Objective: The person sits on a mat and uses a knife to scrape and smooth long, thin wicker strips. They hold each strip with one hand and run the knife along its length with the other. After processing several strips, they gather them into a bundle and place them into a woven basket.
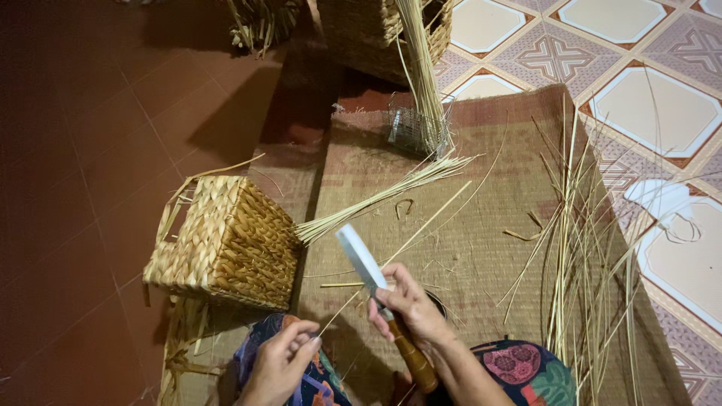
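Woven matting covers the floor where you sit, with dark red tiles to your left and patterned tiles to your right. Your right hand is closed around a knife near where its broad pale blade meets the wooden handle, blade pointing up and away from you. Your left hand pinches the near end of a thin reed strip, which runs diagonally away across the mat, passing just under the blade. That strip looks light, springy and easy to snap or split, so hold it close to the blade rather than far along. A woven basket sits to your left, a bundle of reeds beside it, loose stalks to your right.
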